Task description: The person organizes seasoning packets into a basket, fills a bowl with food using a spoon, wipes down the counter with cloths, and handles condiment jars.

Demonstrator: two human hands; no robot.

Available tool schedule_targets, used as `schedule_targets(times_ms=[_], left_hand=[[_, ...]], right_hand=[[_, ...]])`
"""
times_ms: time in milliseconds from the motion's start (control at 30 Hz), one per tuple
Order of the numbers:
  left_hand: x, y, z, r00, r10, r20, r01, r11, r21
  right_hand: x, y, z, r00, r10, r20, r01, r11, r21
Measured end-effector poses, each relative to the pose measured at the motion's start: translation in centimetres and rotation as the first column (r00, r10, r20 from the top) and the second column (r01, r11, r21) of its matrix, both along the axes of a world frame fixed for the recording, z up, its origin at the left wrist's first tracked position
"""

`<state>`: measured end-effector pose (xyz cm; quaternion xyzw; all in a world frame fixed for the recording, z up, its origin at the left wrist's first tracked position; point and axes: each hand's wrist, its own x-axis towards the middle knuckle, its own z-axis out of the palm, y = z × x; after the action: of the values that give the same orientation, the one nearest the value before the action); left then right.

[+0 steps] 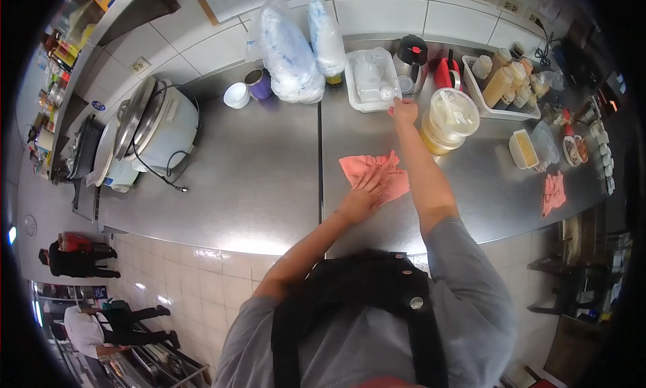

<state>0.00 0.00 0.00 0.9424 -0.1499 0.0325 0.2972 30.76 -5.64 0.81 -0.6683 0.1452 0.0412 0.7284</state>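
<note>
My left hand (369,191) lies flat on a crumpled pink cloth (356,166) on the steel counter, its fingers stretched out over the fabric. Farther forward, my right hand (404,111) has its fingers closed at the near right corner of a white plastic tray (356,105). Inside the tray are clear plastic containers (369,68). Just right of my right forearm stands a tub of yellowish contents with a clear lid (454,111). A steel and black jug (410,62) is behind my right hand.
Bagged cups (286,52), a purple tumbler (258,84) and a white cup (236,95) stand along the wall. A rice cooker (165,126) with a loose cord is left. Right are a basket of sauce bottles (508,82) and another pink cloth (554,194). Two people are at far left.
</note>
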Motion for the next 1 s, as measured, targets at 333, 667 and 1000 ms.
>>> schedule_targets(times_ms=[333, 667, 1000], left_hand=[[-7.2, 3.3, -1.2, 0.951, 0.299, 0.085, -0.311, 0.915, 0.259], [-17.5, 12.8, -2.3, 0.546, 0.813, 0.202, -0.813, 0.456, 0.362], [-13.4, 12.1, 2.3, 0.594, 0.725, 0.348, -0.794, 0.597, 0.112]], right_hand=[[-0.1, 0.4, 2.6, 0.986, 0.075, -0.147, -0.037, 0.969, 0.245], [-4.6, -6.2, 6.5, 0.964, 0.221, 0.147, -0.230, 0.972, 0.045], [-19.1, -14.7, 2.6, 0.767, 0.641, -0.039, -0.642, 0.763, -0.078]])
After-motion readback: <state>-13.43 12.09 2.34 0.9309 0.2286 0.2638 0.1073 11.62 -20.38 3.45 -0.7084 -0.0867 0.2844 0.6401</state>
